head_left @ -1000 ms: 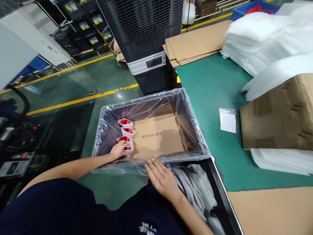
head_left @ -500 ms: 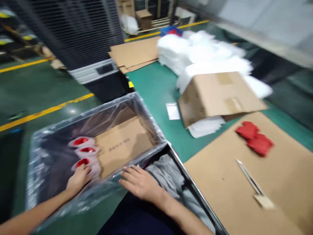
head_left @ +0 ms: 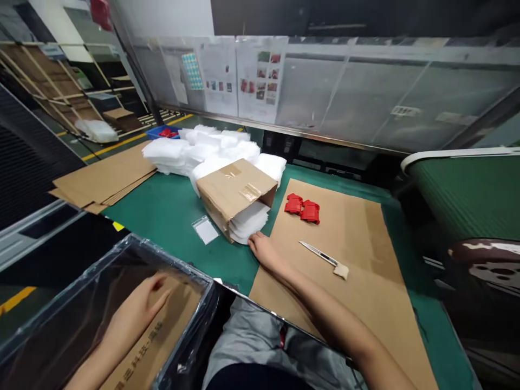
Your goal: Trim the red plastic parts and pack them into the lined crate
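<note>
My right hand (head_left: 264, 249) reaches over the table, its closed fingertips at the edge of the white foam sheets (head_left: 248, 222) that stick out of an open carton (head_left: 238, 187). Whether it pinches a sheet is too small to tell. Over the plastic-lined bin (head_left: 179, 260) is my left hand (head_left: 142, 300), fingers apart and holding nothing, above a flat cardboard piece (head_left: 146, 346) with printed writing. Two red parts (head_left: 302, 208) lie side by side on the brown cardboard sheet (head_left: 357, 233), with a knife (head_left: 319, 253) nearer me.
White foam stacks (head_left: 203, 146) stand behind the carton, beside flat cardboard (head_left: 109, 176) and a blue tray (head_left: 152, 133). A small clear bag with a white card (head_left: 206, 230) lies on the green table (head_left: 162, 206). At the right is a green belt (head_left: 467, 189).
The view has swung right. My left hand has left the red and pale pink items in the bin. My right hand has moved from the bin's edge to the foam sheets.
</note>
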### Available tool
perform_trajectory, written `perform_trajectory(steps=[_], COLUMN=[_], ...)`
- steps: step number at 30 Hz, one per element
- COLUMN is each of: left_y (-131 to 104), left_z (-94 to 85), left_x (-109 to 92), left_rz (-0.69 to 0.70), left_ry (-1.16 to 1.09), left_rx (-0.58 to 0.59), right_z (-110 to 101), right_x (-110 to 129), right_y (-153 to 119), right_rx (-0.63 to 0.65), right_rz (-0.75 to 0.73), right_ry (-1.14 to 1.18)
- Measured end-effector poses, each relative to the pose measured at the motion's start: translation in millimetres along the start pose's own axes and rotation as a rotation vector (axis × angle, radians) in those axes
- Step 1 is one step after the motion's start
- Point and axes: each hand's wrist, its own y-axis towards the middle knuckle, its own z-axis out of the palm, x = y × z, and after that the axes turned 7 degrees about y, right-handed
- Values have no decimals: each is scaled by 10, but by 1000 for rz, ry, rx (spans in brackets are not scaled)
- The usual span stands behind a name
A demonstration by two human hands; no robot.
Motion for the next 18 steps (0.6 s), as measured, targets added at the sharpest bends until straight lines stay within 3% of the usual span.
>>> perform_trajectory(steps=[1, 3, 6, 9, 13, 16, 18], left_y=[189, 440, 498, 378, 318, 325, 326], left_z=[120, 394, 773, 1007, 1151, 1239, 1321], left_x=[-297, -866, -1473, -1728, -1964, -2160, -2168], left_rz=[41, -60, -201, -169, -149, -137, -140], left_ry=[-106, -401, -679, -813, -893, -858, -822], left_rx=[53, 153, 288, 396, 401, 362, 321], right_z=[-27, -111, -319, -601, -1061, -1466, -1760], right_x=[21, 14, -173, -526, -970, -1157, -1232], right_y=[6, -71, -411, -948, -1717, -2172, -2387], right_rx=[-17, -43, -67, -112, -237, -318, -386], right_rz=[10, 23, 29, 21, -20, -3, 18], right_ry=[1, 8, 29, 106, 282, 178, 20])
